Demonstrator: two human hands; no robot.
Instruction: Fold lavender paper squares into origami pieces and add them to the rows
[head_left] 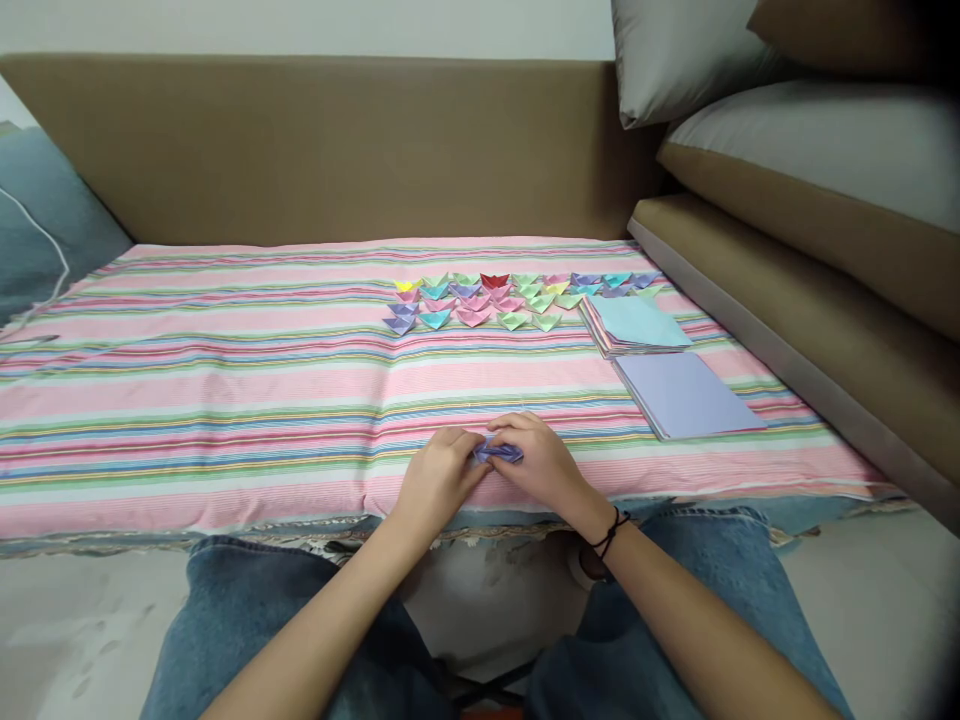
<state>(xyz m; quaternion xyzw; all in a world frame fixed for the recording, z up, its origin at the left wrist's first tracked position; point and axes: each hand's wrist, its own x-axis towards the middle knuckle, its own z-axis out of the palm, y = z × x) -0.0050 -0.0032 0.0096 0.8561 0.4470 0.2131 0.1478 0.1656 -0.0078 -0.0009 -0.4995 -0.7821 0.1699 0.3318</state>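
Note:
My left hand [439, 475] and my right hand [541, 462] meet at the near edge of the striped cloth [225, 400]. Both pinch a small folded purple paper [498, 453] between their fingertips, pressing it against the cloth. My right wrist wears a black band [611, 532]. Further back lies a cluster of several small folded paper shapes [517, 298] in many colours. To the right of my hands sit two stacks of square paper, one with a purple top sheet [686, 393] and one with a light blue top sheet [637, 322].
The cloth covers a low flat surface in front of a brown sofa back [337, 150]. Brown and grey cushions [810, 200] are piled at the right. A white cord [45, 250] lies at the far left. My knees in blue jeans [247, 610] are below.

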